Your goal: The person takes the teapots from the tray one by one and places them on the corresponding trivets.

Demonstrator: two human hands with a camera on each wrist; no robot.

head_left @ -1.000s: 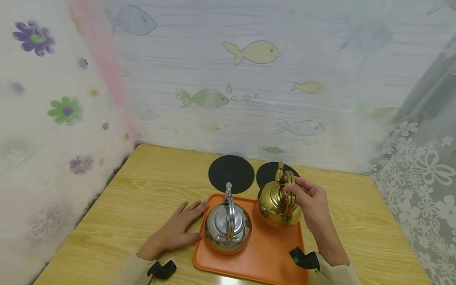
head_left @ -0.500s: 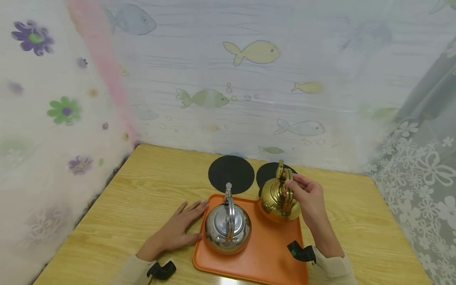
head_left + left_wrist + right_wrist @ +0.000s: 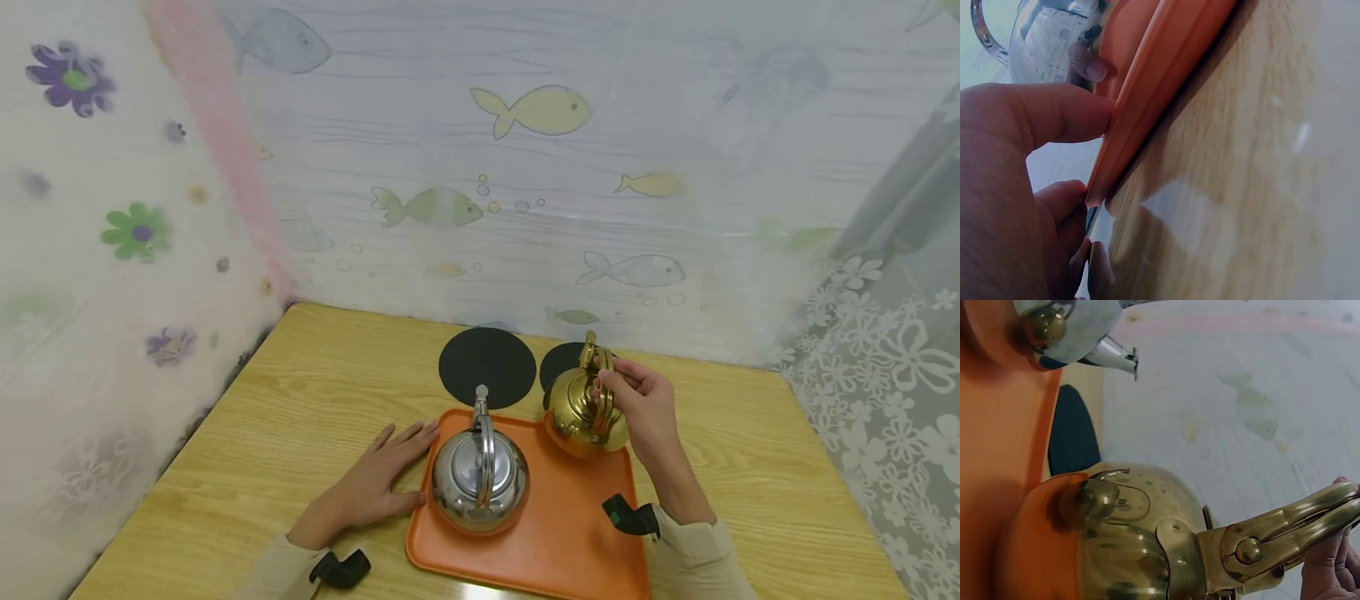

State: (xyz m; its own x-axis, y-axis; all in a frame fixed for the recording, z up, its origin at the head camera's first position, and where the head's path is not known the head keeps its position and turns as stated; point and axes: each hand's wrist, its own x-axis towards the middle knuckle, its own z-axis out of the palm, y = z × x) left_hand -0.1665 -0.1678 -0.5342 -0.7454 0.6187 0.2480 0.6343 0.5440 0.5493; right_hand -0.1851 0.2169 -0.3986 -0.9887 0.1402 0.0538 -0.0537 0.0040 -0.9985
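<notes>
Your left hand (image 3: pixel 371 485) lies spread, thumb and fingertip touching the orange tray (image 3: pixel 543 546) along its left edge. Silver kettle (image 3: pixel 463 483) stands on that tray; your right hand (image 3: pixel 647 408), fingers curled, grips the gold kettle (image 3: pixel 573 421) by its handle, at the far right corner.

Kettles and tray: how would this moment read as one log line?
right hand: holds gold kettle by handle | left hand: touches orange tray | silver kettle: on tray

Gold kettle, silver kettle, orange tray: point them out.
Gold kettle (image 3: pixel 579 433), head view, on its body below the lid.
Silver kettle (image 3: pixel 467 475), head view, on its lid.
Orange tray (image 3: pixel 555 525), head view, on its bare floor.
</notes>
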